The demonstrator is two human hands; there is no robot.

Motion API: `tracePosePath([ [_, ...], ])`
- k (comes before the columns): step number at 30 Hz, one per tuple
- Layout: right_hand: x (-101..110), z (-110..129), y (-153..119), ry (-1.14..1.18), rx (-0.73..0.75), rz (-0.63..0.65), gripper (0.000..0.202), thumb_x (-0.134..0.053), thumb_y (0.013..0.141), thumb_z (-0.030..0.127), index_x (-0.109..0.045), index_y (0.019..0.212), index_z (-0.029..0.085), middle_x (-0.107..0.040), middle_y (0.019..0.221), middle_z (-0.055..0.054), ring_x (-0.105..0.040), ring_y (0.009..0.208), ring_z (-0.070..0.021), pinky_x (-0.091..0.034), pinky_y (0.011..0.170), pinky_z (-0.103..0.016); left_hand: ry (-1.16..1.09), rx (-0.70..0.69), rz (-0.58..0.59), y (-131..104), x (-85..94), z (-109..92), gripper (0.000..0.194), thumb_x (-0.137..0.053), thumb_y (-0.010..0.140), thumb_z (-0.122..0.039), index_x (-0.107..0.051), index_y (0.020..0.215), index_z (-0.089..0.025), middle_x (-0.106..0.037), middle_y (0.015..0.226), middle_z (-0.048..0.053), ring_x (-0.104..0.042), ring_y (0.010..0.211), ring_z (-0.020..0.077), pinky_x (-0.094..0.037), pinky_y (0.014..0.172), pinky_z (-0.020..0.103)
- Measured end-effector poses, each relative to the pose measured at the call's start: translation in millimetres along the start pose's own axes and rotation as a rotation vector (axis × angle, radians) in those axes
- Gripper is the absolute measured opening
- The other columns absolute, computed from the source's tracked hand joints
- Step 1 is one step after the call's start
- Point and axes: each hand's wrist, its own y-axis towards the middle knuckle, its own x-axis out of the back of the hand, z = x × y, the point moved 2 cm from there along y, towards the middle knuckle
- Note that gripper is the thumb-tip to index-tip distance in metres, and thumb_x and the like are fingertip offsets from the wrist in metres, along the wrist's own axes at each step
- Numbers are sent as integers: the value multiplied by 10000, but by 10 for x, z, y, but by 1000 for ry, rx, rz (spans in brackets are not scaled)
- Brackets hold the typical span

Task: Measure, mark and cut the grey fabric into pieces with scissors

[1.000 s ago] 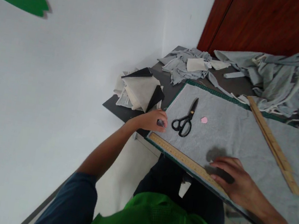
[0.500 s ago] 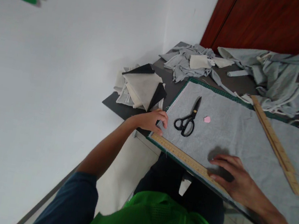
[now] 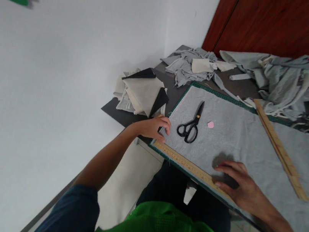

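Observation:
A long wooden ruler [image 3: 188, 164] lies along the near edge of a grey cloth [image 3: 235, 136]. My left hand [image 3: 154, 127] rests at the ruler's left end, its thumb by the tip and its bent fingers apart from the thumb, over the cloth's corner. Farther right, my right hand [image 3: 234, 182] is spread, with the thumb at the ruler and the other fingers arched above the cloth. Black-handled scissors [image 3: 191, 125] lie on the cloth between the hands, and a small pink piece [image 3: 210, 124], perhaps tailor's chalk, sits beside them.
More wooden rulers [image 3: 280, 150] cross the cloth at the right. A green cutting mat [image 3: 218, 94] shows under the cloth's edges. Stacked fabric pieces [image 3: 143, 91] lie left, near the white wall. Grey scraps [image 3: 191, 65] and a larger cloth heap [image 3: 284, 81] lie at the back.
The whole view has shifted slightly, so things sit a little farther left. Both hands keep nearly the same places along the ruler.

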Motion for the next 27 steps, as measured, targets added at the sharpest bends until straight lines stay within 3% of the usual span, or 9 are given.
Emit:
tracePosePath([
  [27, -19, 106, 94, 59, 3, 32, 266, -753, 902, 369, -728, 1148, 272, -676, 1211, -97, -637, 1148, -276, -550, 1001, -469, 56, 112, 45, -52, 75, -41, 296, -868, 751, -343, -726, 972, -206, -601, 1198, 66, -554, 1197, 235, -405, 1135, 380],
])
